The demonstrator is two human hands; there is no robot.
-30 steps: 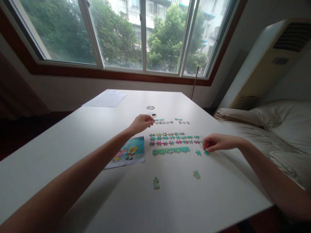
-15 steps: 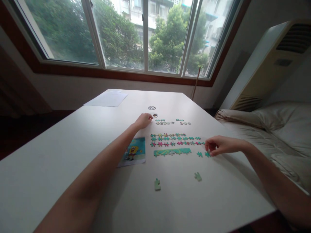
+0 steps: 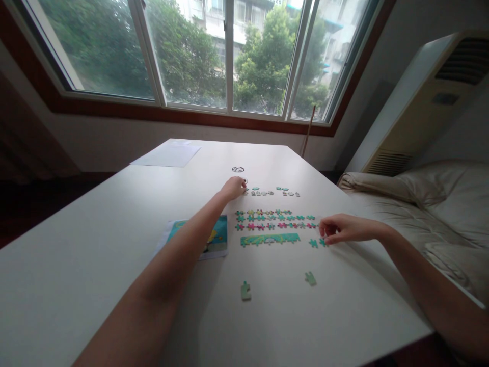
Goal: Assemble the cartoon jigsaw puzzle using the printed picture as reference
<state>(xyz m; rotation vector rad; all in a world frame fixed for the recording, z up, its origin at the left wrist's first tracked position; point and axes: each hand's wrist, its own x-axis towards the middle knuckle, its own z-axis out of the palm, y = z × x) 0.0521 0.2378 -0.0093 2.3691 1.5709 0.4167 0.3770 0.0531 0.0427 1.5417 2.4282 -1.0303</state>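
Note:
My left hand (image 3: pixel 234 188) reaches across the table, its fingertips pinched at the left end of the far rows, where a puzzle piece is mostly hidden under them. Just right of it lies a teal piece (image 3: pixel 255 188). My right hand (image 3: pixel 346 228) rests low at the right, fingers curled, thumb and fingertips on a teal puzzle piece (image 3: pixel 323 242). Beside that piece lies another teal piece (image 3: pixel 313 243). A joined puzzle strip (image 3: pixel 270 239) lies left of them, below rows of loose pieces (image 3: pixel 275 218). My left forearm partly covers a cartoon picture card (image 3: pixel 219 239).
Two pale green pieces, one (image 3: pixel 245 291) at the left and one (image 3: pixel 310 278) at the right, lie nearer me. Farther back are a round table inset (image 3: pixel 238 169) and white paper sheets (image 3: pixel 168 154). A sofa (image 3: pixel 412 193) stands right of the white table (image 3: pixel 95 239).
My left hand has moved right, from beside the far rows onto their left end, covering a piece there. My right hand and the piece under its fingers have shifted slightly left.

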